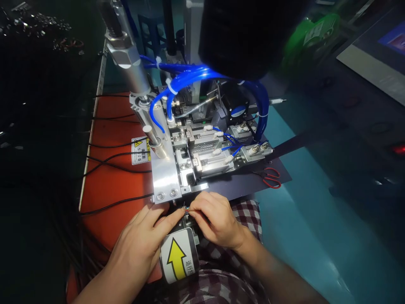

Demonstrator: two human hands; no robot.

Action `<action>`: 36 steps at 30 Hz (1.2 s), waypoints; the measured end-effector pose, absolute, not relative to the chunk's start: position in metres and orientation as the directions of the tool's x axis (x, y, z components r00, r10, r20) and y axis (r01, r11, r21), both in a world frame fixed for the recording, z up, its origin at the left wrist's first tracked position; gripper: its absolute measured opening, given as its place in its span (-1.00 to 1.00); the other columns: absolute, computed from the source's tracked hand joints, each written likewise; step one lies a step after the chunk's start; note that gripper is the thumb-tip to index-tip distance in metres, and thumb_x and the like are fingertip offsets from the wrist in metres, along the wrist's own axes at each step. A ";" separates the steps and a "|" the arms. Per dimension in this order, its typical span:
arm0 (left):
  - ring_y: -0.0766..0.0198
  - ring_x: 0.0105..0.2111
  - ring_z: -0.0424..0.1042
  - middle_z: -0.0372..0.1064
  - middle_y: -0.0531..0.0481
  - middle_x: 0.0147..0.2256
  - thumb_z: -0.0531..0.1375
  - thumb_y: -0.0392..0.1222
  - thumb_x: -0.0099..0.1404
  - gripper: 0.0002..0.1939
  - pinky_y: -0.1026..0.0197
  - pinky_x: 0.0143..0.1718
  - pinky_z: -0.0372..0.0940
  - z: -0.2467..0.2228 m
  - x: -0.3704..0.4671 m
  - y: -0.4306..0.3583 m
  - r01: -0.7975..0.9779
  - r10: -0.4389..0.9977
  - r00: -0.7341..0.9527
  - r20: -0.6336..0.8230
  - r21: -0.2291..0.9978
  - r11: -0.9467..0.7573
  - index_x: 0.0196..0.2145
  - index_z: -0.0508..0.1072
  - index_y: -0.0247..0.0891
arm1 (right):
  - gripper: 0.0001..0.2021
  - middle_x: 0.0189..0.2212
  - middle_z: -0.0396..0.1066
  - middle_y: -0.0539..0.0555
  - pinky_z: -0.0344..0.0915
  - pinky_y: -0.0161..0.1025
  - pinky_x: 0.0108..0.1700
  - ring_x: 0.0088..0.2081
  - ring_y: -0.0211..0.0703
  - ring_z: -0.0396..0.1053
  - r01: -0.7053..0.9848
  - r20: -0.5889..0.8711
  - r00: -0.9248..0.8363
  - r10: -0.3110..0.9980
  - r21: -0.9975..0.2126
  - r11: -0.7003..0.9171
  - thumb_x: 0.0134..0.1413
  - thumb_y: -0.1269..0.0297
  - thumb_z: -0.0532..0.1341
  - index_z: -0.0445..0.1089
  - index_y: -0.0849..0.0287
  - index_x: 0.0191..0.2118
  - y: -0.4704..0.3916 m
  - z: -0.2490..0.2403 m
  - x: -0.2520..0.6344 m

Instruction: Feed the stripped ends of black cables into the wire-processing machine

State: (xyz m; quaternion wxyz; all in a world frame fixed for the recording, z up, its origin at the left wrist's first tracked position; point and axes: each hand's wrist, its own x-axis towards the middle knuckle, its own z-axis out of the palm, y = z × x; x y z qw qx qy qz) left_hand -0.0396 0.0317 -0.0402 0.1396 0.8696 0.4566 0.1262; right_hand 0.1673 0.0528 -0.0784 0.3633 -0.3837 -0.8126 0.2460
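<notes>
Both hands meet at the front edge of a metal machine (167, 179). My right hand (217, 217) is pinched on the end of thin wires (187, 210), which show small bits of red and blue. My left hand (145, 236) lies to the left, its index finger stretched out to the same spot and its other fingers partly under the machine's plate. Just below the fingertips is a white label with a yellow arrow (176, 257), on a dark rounded part. What lies under the left fingers is hidden.
Blue air tubes (196, 74) arch over metal cylinders. Red-handled scissors (272, 177) lie on the dark plate at right. Black cables (117, 207) cross the orange surface (107, 181) at left. A green round object (311, 40) stands at the upper right, and small metal pieces (38, 27) at upper left.
</notes>
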 end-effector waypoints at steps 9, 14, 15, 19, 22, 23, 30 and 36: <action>0.16 -0.14 0.27 0.25 -0.08 -0.12 -0.04 -0.36 0.34 -0.60 0.18 -0.15 0.27 -0.040 -0.041 0.032 0.742 0.834 0.540 0.115 0.403 -0.536 0.06 0.34 -0.14 | -0.82 -0.46 0.40 0.10 0.12 -0.21 -0.44 -0.48 -0.17 0.23 0.504 0.407 -0.487 0.772 -0.591 0.630 0.20 0.42 0.02 0.36 0.24 -0.31 0.055 -0.075 0.169; 0.16 -0.16 0.29 0.26 -0.08 -0.14 -0.04 -0.39 0.32 -0.58 0.19 -0.19 0.28 -0.039 -0.040 0.032 0.747 0.838 0.538 0.093 0.408 -0.524 0.07 0.33 -0.13 | -0.84 -0.43 0.39 0.10 0.14 -0.21 -0.40 -0.43 -0.17 0.25 0.470 0.345 -0.467 0.814 -0.683 0.559 0.20 0.42 0.02 0.34 0.23 -0.31 0.054 -0.073 0.170; 0.16 -0.16 0.29 0.26 -0.08 -0.14 -0.04 -0.39 0.32 -0.58 0.18 -0.20 0.28 -0.039 -0.040 0.031 0.750 0.838 0.539 0.084 0.405 -0.523 0.08 0.33 -0.12 | -0.84 -0.43 0.38 0.09 0.15 -0.22 -0.38 -0.42 -0.18 0.26 0.458 0.320 -0.460 0.828 -0.713 0.530 0.20 0.42 0.03 0.34 0.22 -0.31 0.053 -0.072 0.170; 0.14 -0.18 0.29 0.26 -0.09 -0.15 -0.04 -0.38 0.33 -0.58 0.17 -0.24 0.28 -0.041 -0.041 0.031 0.767 0.839 0.541 0.053 0.379 -0.518 0.08 0.33 -0.12 | -0.88 -0.42 0.31 0.04 0.18 -0.26 -0.33 -0.39 -0.22 0.27 0.374 0.114 -0.328 0.938 -0.896 0.240 0.17 0.41 0.08 0.32 0.19 -0.37 0.047 -0.067 0.164; 0.15 -0.19 0.29 0.25 -0.09 -0.17 -0.06 -0.39 0.32 -0.56 0.18 -0.25 0.28 -0.040 -0.040 0.030 0.778 0.841 0.540 0.040 0.359 -0.516 0.08 0.32 -0.12 | -0.90 -0.56 0.22 -0.05 0.15 -0.33 -0.49 -0.54 -0.30 0.20 0.151 -0.199 -0.226 0.954 -0.974 -0.168 0.12 0.33 0.13 0.29 0.19 -0.40 0.043 -0.067 0.157; 0.16 -0.19 0.29 0.25 -0.09 -0.17 -0.06 -0.39 0.32 -0.56 0.18 -0.26 0.29 -0.040 -0.040 0.031 0.779 0.841 0.540 0.037 0.355 -0.517 0.08 0.32 -0.11 | -0.89 -0.61 0.18 -0.09 0.11 -0.35 -0.54 -0.60 -0.33 0.15 0.060 -0.304 -0.243 0.921 -0.953 -0.298 0.12 0.30 0.14 0.27 0.19 -0.41 0.042 -0.067 0.155; 0.18 -0.19 0.31 0.26 -0.09 -0.14 -0.06 -0.35 0.34 -0.58 0.20 -0.24 0.30 -0.040 -0.040 0.031 0.763 0.841 0.536 0.067 0.388 -0.517 0.08 0.32 -0.08 | -0.92 -0.59 0.19 -0.08 0.06 -0.39 -0.57 -0.56 -0.33 0.15 0.195 -0.255 -0.082 0.963 -0.952 -0.235 0.04 0.37 0.16 0.30 0.18 -0.46 0.038 -0.058 0.149; 0.17 -0.20 0.31 0.27 -0.09 -0.15 -0.08 -0.34 0.35 -0.58 0.19 -0.26 0.30 -0.041 -0.039 0.031 0.772 0.851 0.521 0.068 0.387 -0.503 0.06 0.35 -0.08 | -0.90 -0.73 0.13 -0.17 0.06 -0.42 -0.64 -0.70 -0.40 0.08 -0.028 -0.510 -0.302 0.805 -0.839 -0.543 0.03 0.36 0.16 0.29 0.21 -0.48 0.050 -0.054 0.154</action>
